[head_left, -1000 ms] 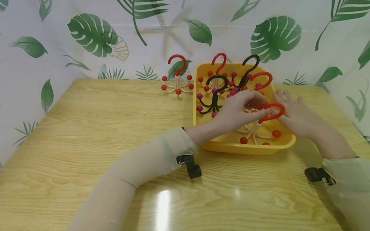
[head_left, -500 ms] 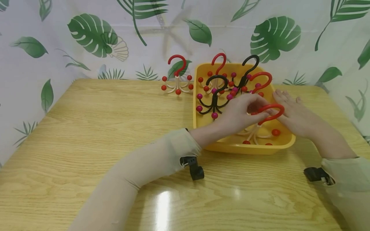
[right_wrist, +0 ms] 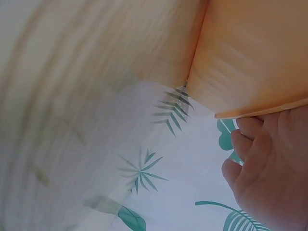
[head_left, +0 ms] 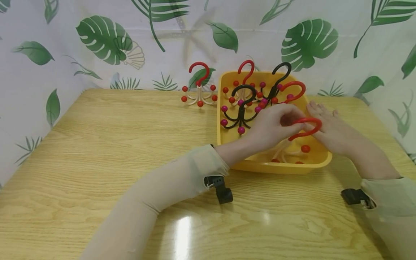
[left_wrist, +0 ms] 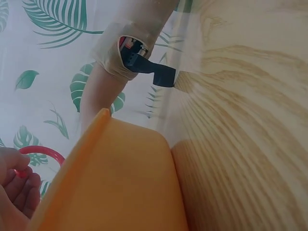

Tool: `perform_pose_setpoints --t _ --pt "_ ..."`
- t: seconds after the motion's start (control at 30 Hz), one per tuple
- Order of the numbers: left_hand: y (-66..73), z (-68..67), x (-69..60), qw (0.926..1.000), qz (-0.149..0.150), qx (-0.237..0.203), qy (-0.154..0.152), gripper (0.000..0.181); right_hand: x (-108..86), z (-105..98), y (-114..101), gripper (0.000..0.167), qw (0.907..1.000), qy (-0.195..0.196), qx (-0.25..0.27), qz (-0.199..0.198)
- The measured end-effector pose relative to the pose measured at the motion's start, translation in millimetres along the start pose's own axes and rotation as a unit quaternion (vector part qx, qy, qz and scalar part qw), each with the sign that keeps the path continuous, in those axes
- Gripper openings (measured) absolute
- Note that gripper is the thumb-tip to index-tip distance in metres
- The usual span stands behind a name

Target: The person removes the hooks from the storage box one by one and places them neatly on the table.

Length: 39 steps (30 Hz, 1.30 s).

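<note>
My left hand (head_left: 271, 126) pinches the red hook (head_left: 314, 130) of a cream-armed octopus hanger, whose arms end in red balls. That hanger sits low inside the yellow basin (head_left: 276, 166), at its near right end, and my hand hides part of it. In the left wrist view the curled fingers (left_wrist: 23, 192) hold the hook above the basin's rim. My right hand (head_left: 336, 131) lies over the basin's right rim with fairly straight fingers. From the right wrist view, the palm (right_wrist: 274, 168) meets the rim from outside.
Also in the basin stand a black hanger (head_left: 241, 113) with magenta balls, another black hanger (head_left: 286, 70) behind it, and red-hooked hangers (head_left: 248, 68). One more red-hooked hanger (head_left: 199, 81) is left of the basin on the wooden table (head_left: 130, 162), by the leaf-patterned backdrop (head_left: 97, 65).
The left hand has shifted slightly right, still holding the red hook. The held hanger's arms and balls have turned and moved a little. My right hand stays on the rim.
</note>
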<state>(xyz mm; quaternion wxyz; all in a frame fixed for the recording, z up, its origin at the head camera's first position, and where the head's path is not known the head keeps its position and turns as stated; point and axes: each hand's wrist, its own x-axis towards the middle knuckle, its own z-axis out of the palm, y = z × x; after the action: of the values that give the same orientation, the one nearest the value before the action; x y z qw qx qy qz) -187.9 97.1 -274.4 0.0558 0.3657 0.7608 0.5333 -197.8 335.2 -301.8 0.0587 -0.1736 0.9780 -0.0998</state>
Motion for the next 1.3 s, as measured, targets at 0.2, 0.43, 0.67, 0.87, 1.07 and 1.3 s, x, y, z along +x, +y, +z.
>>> perform_pose_setpoints --t 0.2,0.43,0.67,0.87,1.07,1.3 --pt "8.6 -3.3 -2.6 0.9994 0.012 -0.029 0.014 0.016 0.1 0 -2 0.072 0.9999 -0.005 0.007 0.009" --pt "26.1 -16.9 -7.0 0.999 0.026 -0.019 0.033 0.023 1.7 0 -3 0.067 0.9997 -0.007 0.019 0.016" --pt "42.4 -33.1 -14.3 0.995 0.062 -0.041 0.067 0.023 0.7 0 -5 0.068 0.9993 0.005 0.035 0.016" --pt "52.8 -48.9 -24.2 0.9921 0.073 -0.052 0.089 0.021 0.8 -1 -7 0.07 0.9993 -0.001 0.03 0.02" --pt "50.7 -68.0 -34.3 0.9847 0.109 -0.058 0.123 0.017 0.9 -2 -8 0.074 0.9996 -0.011 0.009 0.026" --pt "46.7 -93.7 -47.7 0.9815 0.097 -0.072 0.149 0.018 2.7 0 -5 0.075 0.9992 -0.024 0.0 0.033"
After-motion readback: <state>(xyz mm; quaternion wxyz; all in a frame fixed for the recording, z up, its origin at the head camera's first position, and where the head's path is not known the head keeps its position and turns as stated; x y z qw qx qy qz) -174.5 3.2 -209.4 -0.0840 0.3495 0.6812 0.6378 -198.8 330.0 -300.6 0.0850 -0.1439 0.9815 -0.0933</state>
